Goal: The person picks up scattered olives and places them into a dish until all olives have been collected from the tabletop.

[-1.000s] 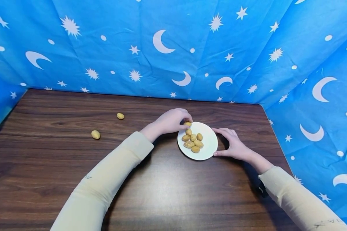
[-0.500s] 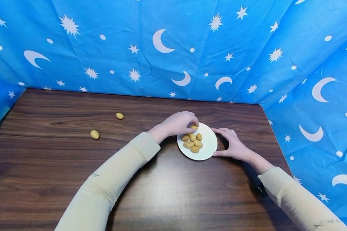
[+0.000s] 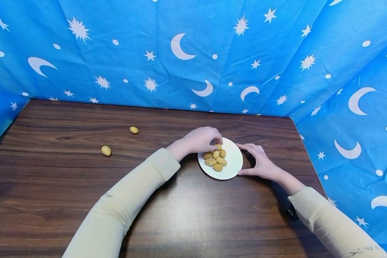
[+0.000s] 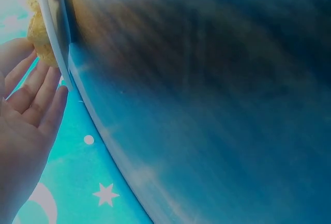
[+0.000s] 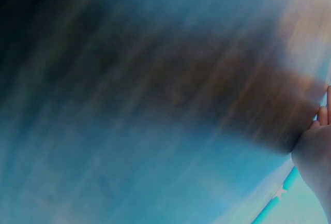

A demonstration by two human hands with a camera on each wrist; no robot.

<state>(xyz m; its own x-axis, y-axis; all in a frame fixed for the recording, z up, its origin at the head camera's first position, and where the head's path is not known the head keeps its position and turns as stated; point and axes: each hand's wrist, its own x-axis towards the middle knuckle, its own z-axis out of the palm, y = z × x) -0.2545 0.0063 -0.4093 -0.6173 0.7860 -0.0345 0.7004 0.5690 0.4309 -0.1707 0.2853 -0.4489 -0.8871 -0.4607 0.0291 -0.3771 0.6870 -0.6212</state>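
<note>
Over the far left part of a white plate [image 3: 234, 159], my left hand [image 3: 200, 139] pinches a small yellow potato [image 3: 218, 147] between thumb and fingers. Several more potatoes [image 3: 221, 162] lie grouped on the plate's left half, some partly hidden by this hand. My right hand [image 3: 261, 163] touches the plate's right rim with spread thumb and fingertips, fingers nearly straight. In the left wrist view, the left hand [image 4: 31, 100] reaches to yellow potatoes [image 4: 44, 40] beside the plate edge [image 4: 51, 27]. Only part of the right hand [image 5: 315, 146] shows at the right wrist view's edge.
Two loose potatoes, a nearer one [image 3: 106, 151] and a farther one [image 3: 134, 130], lie on the left of the dark wooden table [image 3: 180, 215]. A blue cloth [image 3: 132, 64] with moons and stars hangs behind the table and along its sides.
My left hand has moved right and slightly nearer with its potato, from the plate's far left rim to above the other potatoes. The right hand and plate have stayed in place.
</note>
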